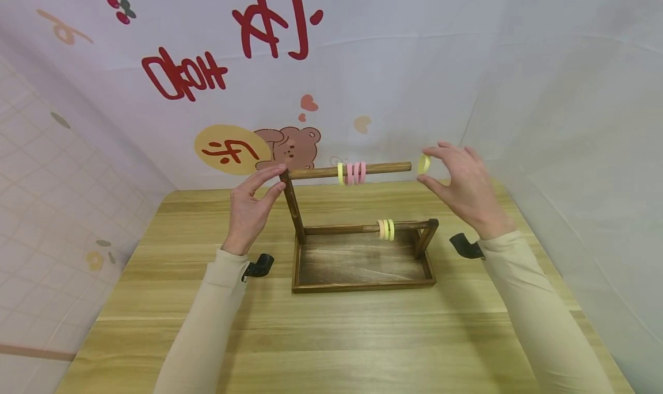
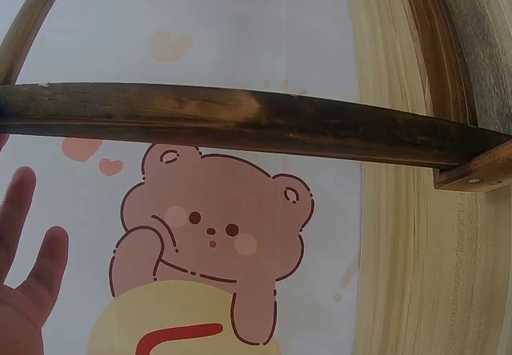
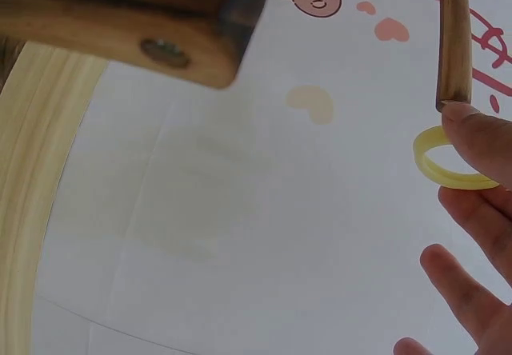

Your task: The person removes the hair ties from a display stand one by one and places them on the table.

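A dark wooden rack (image 1: pixel 364 288) with an upper rod (image 1: pixel 388 168) and a lower rod (image 1: pixel 336 229) stands on the table. My left hand (image 1: pixel 248 207) holds the top of its left post (image 1: pixel 293 210) between thumb and forefinger; other fingers (image 2: pixel 50 267) are spread in the left wrist view. My right hand (image 1: pixel 463 184) pinches a yellow ring (image 1: pixel 424 164) just off the upper rod's free right end. In the right wrist view the ring (image 3: pixel 436 171) is close to the rod tip (image 3: pixel 454 91). Pink rings (image 1: pixel 356 173) and one yellow ring (image 1: pixel 340 173) hang on the upper rod.
Peach and yellow rings (image 1: pixel 385 229) hang on the lower rod, left of its short right post (image 1: pixel 427 238). The rack's tray base rests on the wood-grain table (image 1: pixel 352 342). A white printed cloth (image 1: pixel 414 83) rises behind and at the sides.
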A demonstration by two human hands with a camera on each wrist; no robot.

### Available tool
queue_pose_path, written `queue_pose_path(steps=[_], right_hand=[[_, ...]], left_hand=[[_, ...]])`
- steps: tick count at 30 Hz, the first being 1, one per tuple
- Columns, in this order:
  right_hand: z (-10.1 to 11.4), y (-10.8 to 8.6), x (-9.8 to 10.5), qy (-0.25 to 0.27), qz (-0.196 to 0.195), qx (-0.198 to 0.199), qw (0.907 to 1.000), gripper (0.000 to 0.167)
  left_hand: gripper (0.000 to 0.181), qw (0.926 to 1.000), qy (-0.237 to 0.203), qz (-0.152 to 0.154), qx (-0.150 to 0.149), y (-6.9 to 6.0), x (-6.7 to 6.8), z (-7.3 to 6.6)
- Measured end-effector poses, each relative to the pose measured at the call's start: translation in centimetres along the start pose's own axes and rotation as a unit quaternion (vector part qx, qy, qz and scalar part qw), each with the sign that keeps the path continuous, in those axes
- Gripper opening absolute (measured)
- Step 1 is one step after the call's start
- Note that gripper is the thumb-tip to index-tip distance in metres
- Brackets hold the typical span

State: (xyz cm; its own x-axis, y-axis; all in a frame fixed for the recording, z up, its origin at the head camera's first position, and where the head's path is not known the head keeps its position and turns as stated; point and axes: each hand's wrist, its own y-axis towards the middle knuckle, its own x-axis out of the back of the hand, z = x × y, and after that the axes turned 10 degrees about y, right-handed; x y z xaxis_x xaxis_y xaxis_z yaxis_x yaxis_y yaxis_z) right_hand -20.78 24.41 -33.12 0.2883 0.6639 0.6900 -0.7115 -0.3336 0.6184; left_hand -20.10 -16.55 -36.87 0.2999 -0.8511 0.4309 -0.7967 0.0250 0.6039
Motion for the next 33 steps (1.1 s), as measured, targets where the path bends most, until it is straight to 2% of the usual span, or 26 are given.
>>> queue_pose_path(steps=[7, 14, 21, 26, 29, 33], right_hand=[[0.4, -0.7, 0.1, 0.011, -0.019, 0.025, 0.9994, 0.055], [1.1, -1.5, 0.2, 0.034, -0.038, 0.085, 0.9951, 0.06], [2.1, -2.5, 0.3, 0.055, -0.043, 0.096, 0.993, 0.061], [2.9, -3.0, 0.2, 0.073, -0.051, 0.116, 0.9892, 0.053], [3.5, -3.2, 0.1, 0.084, -0.058, 0.13, 0.9862, 0.057], [4.5, -3.5, 0.0, 0.094, -0.063, 0.148, 0.9825, 0.057]], left_hand=[[0.032, 1.0, 0.001, -0.001, -0.002, 0.0, 0.0, 0.0], [0.032, 1.0, 0.001, 0.001, 0.004, 0.0, -0.1, -0.2], [0.032, 0.9999, 0.004, 0.002, 0.009, -0.1, -0.1, -0.1], [0.032, 1.0, 0.005, 0.001, 0.008, -0.1, -0.1, 0.0], [0.032, 1.0, 0.005, 0.0, 0.007, -0.1, -0.1, 0.0], [0.032, 0.9998, 0.006, 0.0, 0.017, -0.1, 0.2, -1.5]])
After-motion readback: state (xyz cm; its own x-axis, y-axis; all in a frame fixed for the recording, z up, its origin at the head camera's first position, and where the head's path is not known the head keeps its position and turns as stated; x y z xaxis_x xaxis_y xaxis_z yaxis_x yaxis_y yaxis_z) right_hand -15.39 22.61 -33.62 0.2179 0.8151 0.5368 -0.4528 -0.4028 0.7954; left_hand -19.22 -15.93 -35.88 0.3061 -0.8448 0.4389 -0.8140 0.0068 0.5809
